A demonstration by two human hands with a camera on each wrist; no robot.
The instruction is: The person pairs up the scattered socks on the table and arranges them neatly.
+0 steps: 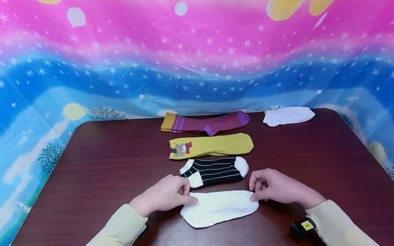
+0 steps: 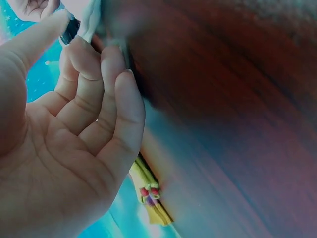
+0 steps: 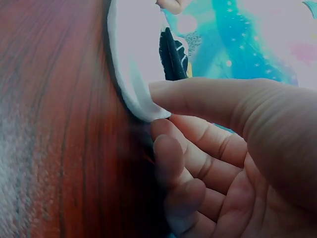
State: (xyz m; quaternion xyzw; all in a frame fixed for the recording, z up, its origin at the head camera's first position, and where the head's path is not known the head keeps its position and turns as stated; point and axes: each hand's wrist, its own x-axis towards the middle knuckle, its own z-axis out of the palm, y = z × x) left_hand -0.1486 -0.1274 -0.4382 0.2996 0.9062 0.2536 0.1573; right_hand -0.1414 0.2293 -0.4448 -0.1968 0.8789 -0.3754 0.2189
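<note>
A white sock (image 1: 220,207) lies flat, nearest to the person. At its upper left corner the left hand (image 1: 166,193) pinches the edge, its thumb on top of the cloth. The right hand (image 1: 277,186) pinches the right end; in the right wrist view its thumb (image 3: 198,99) presses on the white cloth (image 3: 131,64) with a finger beneath. Just beyond lies a black sock with white stripes (image 1: 219,170), close to the left fingers. In the left wrist view the left fingers (image 2: 124,109) are bent, and the thumb covers part of the sock edge.
Farther back lie a yellow sock with an animal picture (image 1: 216,145) and a purple sock with a mustard cuff (image 1: 212,122). Another white sock (image 1: 288,115) lies at the back right. A printed cloth (image 1: 171,66) hangs around the dark wooden table (image 1: 109,165).
</note>
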